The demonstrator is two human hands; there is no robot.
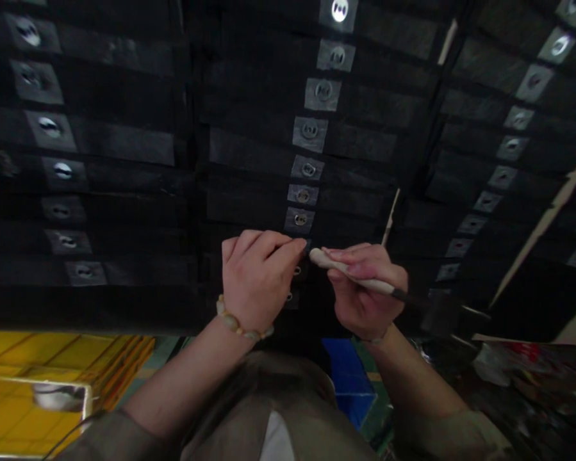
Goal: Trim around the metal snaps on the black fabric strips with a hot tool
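Stacked black layers (268,173) fill the view in front of me, with columns of clear square patches, each bearing a round metallic disc (309,129). My left hand (261,275), with a beaded bracelet at the wrist, rests against the middle column; its thumb and index finger are pressed together at a patch, and anything between them is too small to make out. Closed around a pale-handled tool (364,279) is my right hand (369,288). The handle's rounded end points at the left fingertips, and its dark far end extends to the right.
Yellow crates (66,358) stand at the lower left, one with a white object inside. A blue bin (349,378) is below, between my arms. Blurred clutter with clear plastic (494,365) lies at the lower right. Pale strips (547,218) show among the black layers on the right.
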